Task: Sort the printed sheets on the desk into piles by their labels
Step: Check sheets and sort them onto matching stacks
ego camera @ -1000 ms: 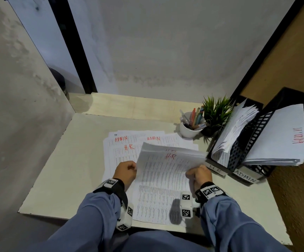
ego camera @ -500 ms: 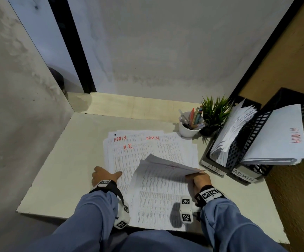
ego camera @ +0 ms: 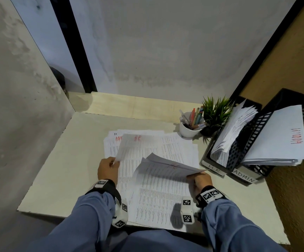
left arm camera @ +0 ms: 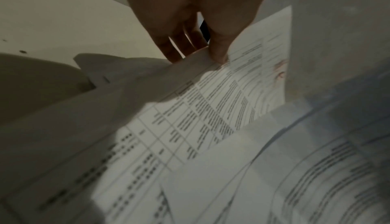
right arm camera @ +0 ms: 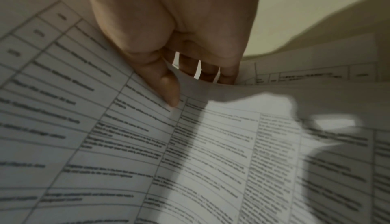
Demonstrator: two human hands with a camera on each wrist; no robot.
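Printed sheets [ego camera: 176,150] with red labels lie spread on the desk [ego camera: 60,171]. My left hand [ego camera: 109,168] pinches the near left corner of one sheet marked "HR" [ego camera: 138,145] and lifts it off the spread; the left wrist view shows thumb and fingers [left arm camera: 217,50] clamped on its edge. My right hand [ego camera: 201,179] pinches a small bundle of sheets [ego camera: 167,166] by the right edge, bent upward, thumb [right arm camera: 168,92] on top. At the right stand two black file trays, one tagged "HR" [ego camera: 214,170] and one tagged "ADMIN" [ego camera: 244,177], both holding papers.
A white cup of pens [ego camera: 190,128] and a small potted plant [ego camera: 214,113] stand behind the sheets, left of the trays. Walls close the desk at the left and back. More printed sheets [ego camera: 158,202] lie by the near desk edge.
My left hand let go of the bundle, dropped to the desk at the left, then picked up the corner of an "HR" sheet. The right hand's bundle tipped flatter.
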